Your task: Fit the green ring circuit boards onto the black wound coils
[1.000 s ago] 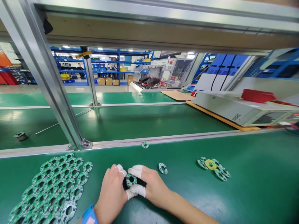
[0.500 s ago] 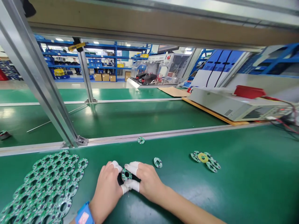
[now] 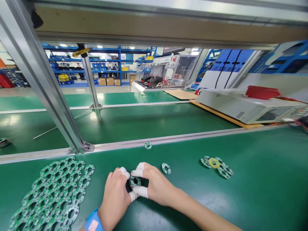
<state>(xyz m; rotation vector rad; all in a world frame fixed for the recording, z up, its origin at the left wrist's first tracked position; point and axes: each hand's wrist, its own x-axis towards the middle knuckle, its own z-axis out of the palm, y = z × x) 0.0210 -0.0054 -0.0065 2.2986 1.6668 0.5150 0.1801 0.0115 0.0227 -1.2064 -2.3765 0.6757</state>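
Observation:
A ring-shaped green circuit board (image 3: pixel 135 181) is pinched between my two hands, just above the green table. My left hand (image 3: pixel 117 189) closes on its left side, and my right hand (image 3: pixel 154 183) closes on its right side. White finger covers wrap the thumbs and some fingers of both hands. Something black shows behind the board between the fingers, mostly hidden. To the left lies a broad cluster of ring-shaped circuit boards (image 3: pixel 57 189). One loose ring board (image 3: pixel 166 168) rests right of my hands, and another ring board (image 3: pixel 148 145) lies near the metal rail.
At right, several ring boards (image 3: pixel 223 173) lie around a yellow ring (image 3: pixel 214 163). A metal post (image 3: pixel 48 77) rises at the left from the rail (image 3: pixel 168 138). A grey instrument box (image 3: pixel 231 104) stands at the back right on a wooden board. A beam (image 3: pixel 154 30) spans overhead.
The view has shifted slightly, so the table and hands sit a little further right. Both hands keep the board between them; the right fingers have moved slightly around it.

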